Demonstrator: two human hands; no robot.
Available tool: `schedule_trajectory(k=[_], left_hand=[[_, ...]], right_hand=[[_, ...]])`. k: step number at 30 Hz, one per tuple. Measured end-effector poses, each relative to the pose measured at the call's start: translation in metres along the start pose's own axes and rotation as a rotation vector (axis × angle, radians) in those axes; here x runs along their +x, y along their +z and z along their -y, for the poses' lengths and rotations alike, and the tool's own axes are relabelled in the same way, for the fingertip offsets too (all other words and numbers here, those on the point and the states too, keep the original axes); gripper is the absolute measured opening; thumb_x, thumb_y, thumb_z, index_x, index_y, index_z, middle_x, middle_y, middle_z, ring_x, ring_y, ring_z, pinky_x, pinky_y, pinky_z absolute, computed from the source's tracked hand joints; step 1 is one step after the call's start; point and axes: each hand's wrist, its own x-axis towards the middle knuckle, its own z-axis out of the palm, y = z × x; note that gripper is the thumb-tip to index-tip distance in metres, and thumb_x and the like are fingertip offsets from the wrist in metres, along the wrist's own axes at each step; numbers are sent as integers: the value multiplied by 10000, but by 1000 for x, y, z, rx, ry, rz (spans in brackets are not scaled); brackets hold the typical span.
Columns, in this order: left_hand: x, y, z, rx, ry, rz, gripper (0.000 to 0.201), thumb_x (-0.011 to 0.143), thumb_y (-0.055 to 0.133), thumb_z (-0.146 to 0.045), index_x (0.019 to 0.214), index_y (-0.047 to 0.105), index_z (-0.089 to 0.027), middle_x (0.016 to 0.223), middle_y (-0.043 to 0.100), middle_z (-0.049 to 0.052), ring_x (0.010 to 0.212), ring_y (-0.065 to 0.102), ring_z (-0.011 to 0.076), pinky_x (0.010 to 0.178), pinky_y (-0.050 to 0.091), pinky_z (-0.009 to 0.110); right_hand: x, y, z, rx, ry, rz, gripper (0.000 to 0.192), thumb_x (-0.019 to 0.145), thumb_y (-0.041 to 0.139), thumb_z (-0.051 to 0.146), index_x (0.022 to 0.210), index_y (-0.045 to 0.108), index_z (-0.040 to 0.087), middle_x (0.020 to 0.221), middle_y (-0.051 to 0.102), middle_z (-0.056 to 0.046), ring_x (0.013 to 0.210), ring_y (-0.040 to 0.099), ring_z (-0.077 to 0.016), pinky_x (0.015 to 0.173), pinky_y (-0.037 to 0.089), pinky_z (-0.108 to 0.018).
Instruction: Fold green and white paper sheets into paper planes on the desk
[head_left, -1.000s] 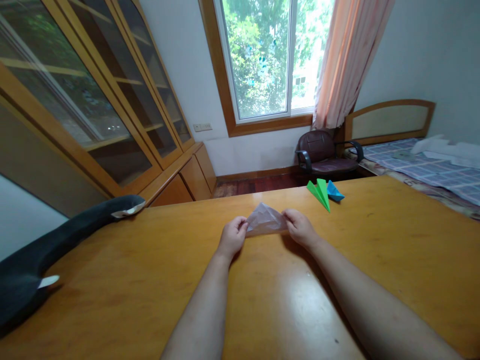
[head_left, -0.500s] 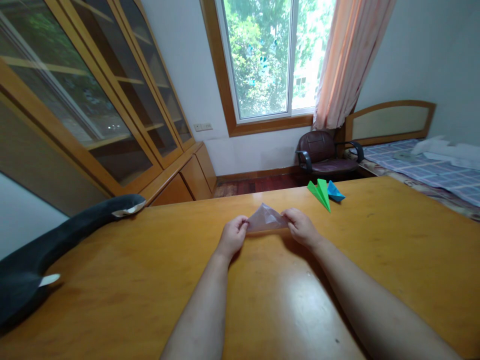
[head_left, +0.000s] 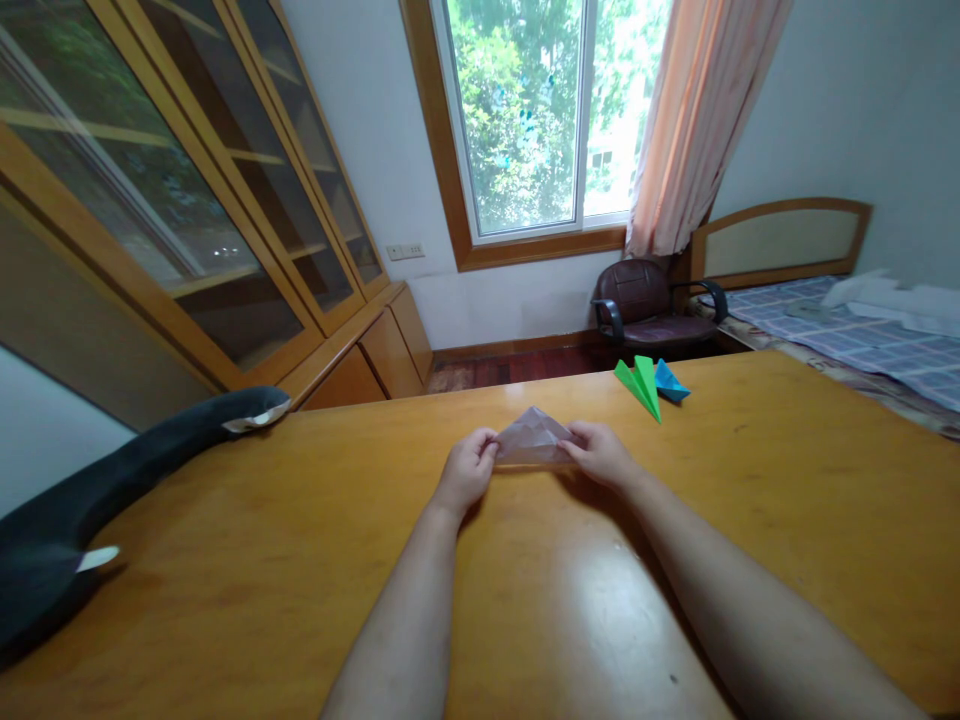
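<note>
Between my hands is a pale lilac sheet of paper [head_left: 532,440], folded into a triangle with its peak pointing away from me. Creases run across its face. My left hand [head_left: 469,468] pinches the left corner between thumb and fingers. At the right corner, my right hand [head_left: 600,455] grips the paper, its thumb lying over the front. Beyond my right hand, a green paper plane [head_left: 640,386] and a blue paper boat [head_left: 670,381] lie side by side near the table's far edge.
The wooden table [head_left: 300,580] spreads under both arms. A dark curved object with white patches [head_left: 142,455] lies along its left side. Past the far edge stand a glass-door cabinet [head_left: 225,180], a brown armchair [head_left: 645,305] and a bed [head_left: 885,320].
My right thumb has shifted left onto the front of the paper. The paper's front looks flatter, with its peak more even. My left hand has hardly moved.
</note>
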Motion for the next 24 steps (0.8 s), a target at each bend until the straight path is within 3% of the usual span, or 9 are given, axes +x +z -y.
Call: schedule_trajectory(k=[5,11,16,19,21,24], left_hand=[[0,-2,0,26,18,43,164,884,468,-238,849,618,-183,796,636,11,735,566,151,695,428,240],[2,-4,-3,101,47,95,159,866,464,-194,842,621,-188,834,654,27,777,574,167,742,436,265],[2,-1,-8,239,92,50,189,881,459,-204,855,645,-205,841,675,42,814,577,198,896,424,368],[0,3,-12,333,116,-62,242,902,461,-217,1070,635,-220,1010,693,61,951,600,223,1059,313,461],[-2,6,-16,403,151,-161,368,897,503,-249,1261,548,-221,1214,636,97,1134,549,254,1106,256,479],[-5,8,-23,509,240,-163,526,826,645,-356,1319,517,-229,1394,515,122,1313,407,311,1145,168,520]], right_hand=[[2,0,-4,85,-8,68,249,787,512,317,605,600,172,565,547,24,561,481,-125,534,325,-231],[1,-4,0,63,-68,180,240,801,500,268,704,701,178,650,642,1,615,540,-144,597,380,-246],[1,-4,9,21,-86,155,229,815,501,249,770,717,186,719,688,-20,647,570,-155,613,397,-252],[3,0,7,65,-50,102,209,810,507,254,792,703,183,756,701,-32,677,588,-166,629,416,-261],[4,2,2,150,25,64,194,797,520,271,791,688,173,764,702,-37,682,595,-172,625,433,-265],[7,2,-6,315,165,3,196,770,555,314,798,670,159,773,706,-43,668,605,-177,605,460,-272]])
